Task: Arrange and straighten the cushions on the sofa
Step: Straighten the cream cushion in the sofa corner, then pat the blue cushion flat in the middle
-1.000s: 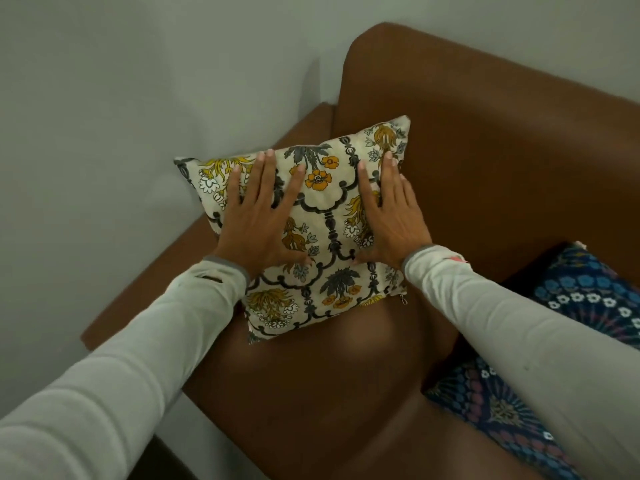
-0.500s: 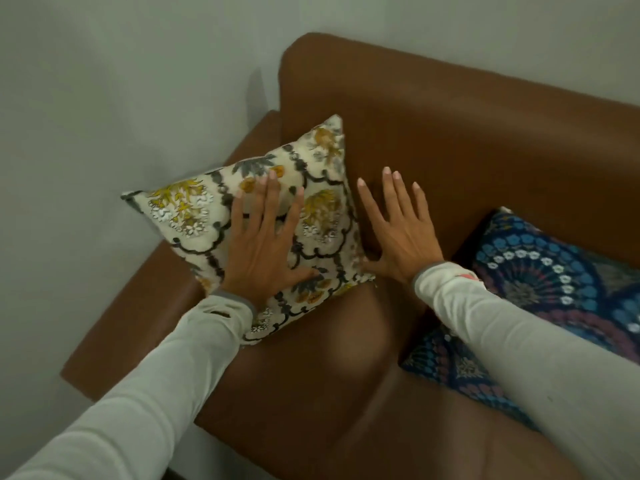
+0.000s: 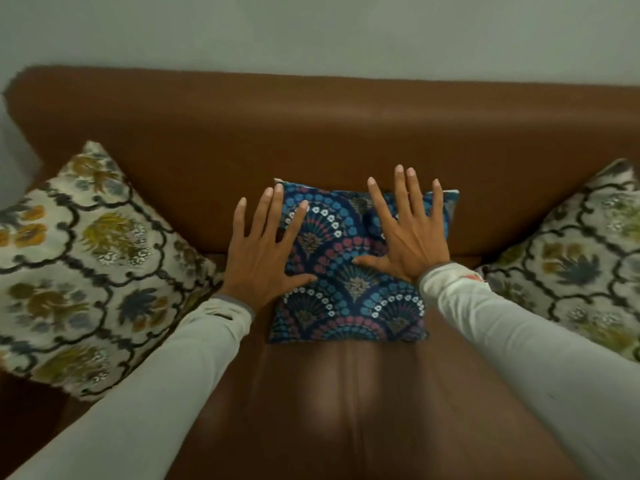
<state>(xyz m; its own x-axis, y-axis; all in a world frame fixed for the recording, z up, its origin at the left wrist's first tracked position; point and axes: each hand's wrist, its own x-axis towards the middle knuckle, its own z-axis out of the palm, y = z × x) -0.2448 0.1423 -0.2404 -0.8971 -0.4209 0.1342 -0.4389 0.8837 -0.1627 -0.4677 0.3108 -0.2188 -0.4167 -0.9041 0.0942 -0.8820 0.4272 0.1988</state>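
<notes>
Closest to the camera it's just two pale sleeves coming in from 7 and 5 o'clock over the brown leather-look sofa seat.

Past that, both hands are spread flat, fingers apart, not gripping anything. The left hand hangs half off the left edge of the blue fan-pattern cushion, with only its thumb and inner fingers over the fabric. The right hand lies across the cushion's upper right part. Whether they're pressing or just hovering, I honestly can't tell.

That blue cushion sits dead centre, leaning on the backrest, bottom edge on the seat. It looks light and squishy, and the cover has a bit of slack, so I'd guess it slides easily on that slick upholstery. I'd grab it by the two side edges or the top corners, then pat it flat rather than pinch the middle.

Further out, a cream floral cushion is propped at 9 o'clock and a matching one at 3 o'clock, both tilted inward, well apart from the blue one.

No brand tags, labels or writing anywhere that I can read.
</notes>
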